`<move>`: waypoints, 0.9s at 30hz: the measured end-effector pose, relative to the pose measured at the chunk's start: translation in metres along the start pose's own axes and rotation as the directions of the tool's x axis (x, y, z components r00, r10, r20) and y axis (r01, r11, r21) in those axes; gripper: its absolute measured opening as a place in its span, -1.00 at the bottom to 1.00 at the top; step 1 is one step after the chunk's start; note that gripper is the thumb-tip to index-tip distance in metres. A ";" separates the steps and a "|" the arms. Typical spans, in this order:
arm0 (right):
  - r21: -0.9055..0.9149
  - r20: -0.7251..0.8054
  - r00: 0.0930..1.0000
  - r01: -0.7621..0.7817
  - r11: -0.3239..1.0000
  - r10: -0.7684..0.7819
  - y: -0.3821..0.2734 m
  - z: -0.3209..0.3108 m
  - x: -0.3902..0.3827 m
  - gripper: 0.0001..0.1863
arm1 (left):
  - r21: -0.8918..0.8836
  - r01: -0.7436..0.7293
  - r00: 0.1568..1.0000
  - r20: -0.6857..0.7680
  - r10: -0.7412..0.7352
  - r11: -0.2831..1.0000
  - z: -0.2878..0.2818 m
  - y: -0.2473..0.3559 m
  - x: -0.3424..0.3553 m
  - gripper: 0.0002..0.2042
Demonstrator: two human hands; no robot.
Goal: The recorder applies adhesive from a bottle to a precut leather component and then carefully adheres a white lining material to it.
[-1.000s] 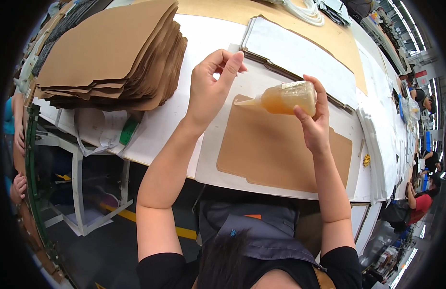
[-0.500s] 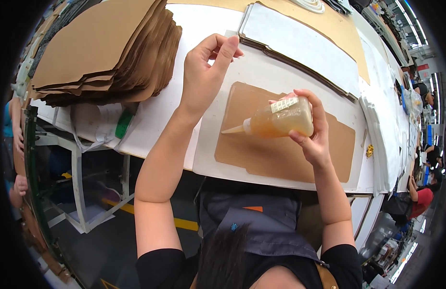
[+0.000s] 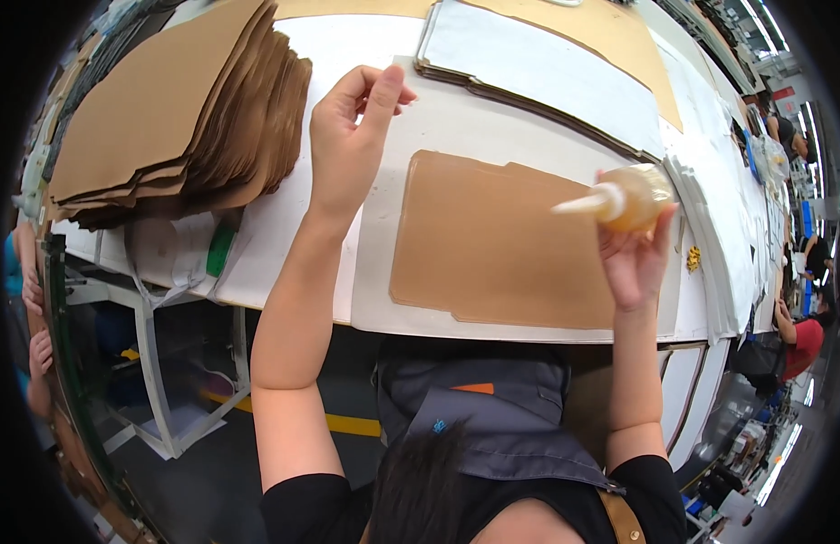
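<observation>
Translucent squeeze bottle (image 3: 639, 195) raised at the table's (image 3: 361, 36) right

Slightly blurred, the bottle holds amber liquid, its pale nozzle pointing left; the right hand (image 3: 636, 263) wraps its fingers around it. The left hand's (image 3: 352, 136) fingers curl narrowly; whether they meet the thumb I cannot tell. A brown sheet (image 3: 501, 240) lies near the front edge, bare pale board (image 3: 456, 118) behind

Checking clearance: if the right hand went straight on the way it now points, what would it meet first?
Likely the white-topped stack, near its right end; the bottle in the right hand would lead. Height is unclear, so it might pass above.
</observation>
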State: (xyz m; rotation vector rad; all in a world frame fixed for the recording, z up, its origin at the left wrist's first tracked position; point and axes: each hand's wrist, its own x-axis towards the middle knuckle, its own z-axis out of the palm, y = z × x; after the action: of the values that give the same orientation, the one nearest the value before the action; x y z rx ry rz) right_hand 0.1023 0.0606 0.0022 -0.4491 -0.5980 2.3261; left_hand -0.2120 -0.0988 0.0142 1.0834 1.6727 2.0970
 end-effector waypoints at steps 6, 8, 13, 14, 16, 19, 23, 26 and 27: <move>-0.031 -0.003 0.961 0.277 0.960 -0.277 -0.100 -0.027 -0.015 -0.30 | -0.036 0.013 1.000 0.018 -0.012 0.999 0.009 -0.008 0.003 -0.71; -0.131 -0.040 0.925 0.369 0.920 -0.377 -0.126 -0.043 -0.023 -0.32 | 0.045 0.033 0.999 0.003 -0.033 0.998 0.004 -0.010 0.002 -0.71; -0.621 -0.033 0.807 0.446 0.645 -0.590 -0.193 -0.079 -0.042 -0.36 | 0.107 0.064 0.998 -0.001 -0.064 0.992 0.000 -0.021 0.004 -0.71; -0.709 0.000 0.797 0.425 0.562 -0.603 -0.197 -0.079 -0.043 -0.39 | 0.121 0.076 0.997 -0.010 -0.075 0.990 0.000 -0.025 0.004 -0.70; -0.738 0.009 0.785 0.423 0.526 -0.619 -0.201 -0.083 -0.042 -0.36 | 0.148 0.087 0.996 -0.024 -0.085 0.985 -0.004 -0.029 0.003 -0.69; -0.797 0.010 0.770 0.391 0.460 -0.638 -0.213 -0.089 -0.049 -0.32 | 0.164 0.098 0.995 -0.024 -0.096 0.982 0.001 -0.038 0.008 -0.69; -0.801 -0.003 0.774 0.377 0.464 -0.633 -0.215 -0.100 -0.045 -0.34 | 0.219 0.109 0.994 -0.031 -0.105 0.970 -0.004 -0.046 0.009 -0.68; -0.799 -0.011 0.782 0.368 0.475 -0.624 -0.218 -0.104 -0.044 -0.34 | 0.247 0.142 0.990 -0.052 -0.134 0.959 -0.003 -0.049 0.009 -0.67; -0.806 -0.013 0.786 0.358 0.471 -0.618 -0.219 -0.106 -0.045 -0.35 | 0.252 0.146 0.989 -0.058 -0.135 0.957 -0.003 -0.050 0.008 -0.67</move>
State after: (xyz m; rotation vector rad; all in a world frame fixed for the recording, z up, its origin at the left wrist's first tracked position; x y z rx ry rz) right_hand 0.2996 0.2053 0.0369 -0.8717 -1.3776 1.2809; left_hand -0.2324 -0.0803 -0.0289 0.9620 2.0195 1.8654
